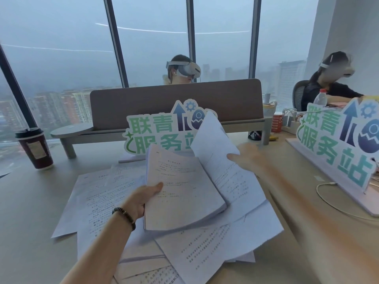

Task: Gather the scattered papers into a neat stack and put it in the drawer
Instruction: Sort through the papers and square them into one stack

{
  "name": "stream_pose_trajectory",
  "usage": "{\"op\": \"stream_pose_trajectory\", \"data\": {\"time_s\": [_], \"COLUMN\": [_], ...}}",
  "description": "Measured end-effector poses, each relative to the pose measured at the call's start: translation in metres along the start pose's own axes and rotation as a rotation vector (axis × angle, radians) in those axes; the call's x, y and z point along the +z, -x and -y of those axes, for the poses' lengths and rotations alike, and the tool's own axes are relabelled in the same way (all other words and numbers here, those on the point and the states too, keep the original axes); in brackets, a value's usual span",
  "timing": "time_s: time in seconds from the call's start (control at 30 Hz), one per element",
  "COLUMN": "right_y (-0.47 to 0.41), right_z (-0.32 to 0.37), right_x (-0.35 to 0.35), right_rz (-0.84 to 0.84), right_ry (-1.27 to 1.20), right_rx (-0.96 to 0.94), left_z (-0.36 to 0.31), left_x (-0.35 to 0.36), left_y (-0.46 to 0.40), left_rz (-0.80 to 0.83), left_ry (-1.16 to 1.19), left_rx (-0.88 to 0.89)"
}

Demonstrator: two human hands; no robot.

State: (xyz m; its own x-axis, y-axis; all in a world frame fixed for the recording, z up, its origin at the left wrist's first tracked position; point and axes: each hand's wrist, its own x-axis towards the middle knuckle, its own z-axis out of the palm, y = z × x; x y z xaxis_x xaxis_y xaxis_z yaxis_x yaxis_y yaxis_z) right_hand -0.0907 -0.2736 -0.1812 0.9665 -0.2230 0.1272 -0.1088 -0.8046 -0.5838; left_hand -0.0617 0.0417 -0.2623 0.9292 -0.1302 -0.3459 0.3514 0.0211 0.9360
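While hands grip, thick stack, loose sheet

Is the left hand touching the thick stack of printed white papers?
Touching. The head view shows the left hand gripping the thick stack of printed white papers, thumb on top.
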Motion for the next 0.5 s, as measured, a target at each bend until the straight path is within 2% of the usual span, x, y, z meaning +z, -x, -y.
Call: {"op": "stream_pose_trajectory", "data": {"time_s": [0.17,0.5], "right_y": [-0.008,0.006], "right_z": [0.033,0.099], "right_x": [-0.025,-0.09], "right_rz": [-0.082,-0.121], "right_ry": [-0.039,-0.148], "right_rx": [-0.069,-0.311], "left_z": [0.001,-0.003], "left_x": [0.001,0.001], "left_y": [0.002,0.013], "left_rz": [-0.014,0.021], "left_ry": [-0.037,-0.011], "left_rx": [0.024,0.095]}}
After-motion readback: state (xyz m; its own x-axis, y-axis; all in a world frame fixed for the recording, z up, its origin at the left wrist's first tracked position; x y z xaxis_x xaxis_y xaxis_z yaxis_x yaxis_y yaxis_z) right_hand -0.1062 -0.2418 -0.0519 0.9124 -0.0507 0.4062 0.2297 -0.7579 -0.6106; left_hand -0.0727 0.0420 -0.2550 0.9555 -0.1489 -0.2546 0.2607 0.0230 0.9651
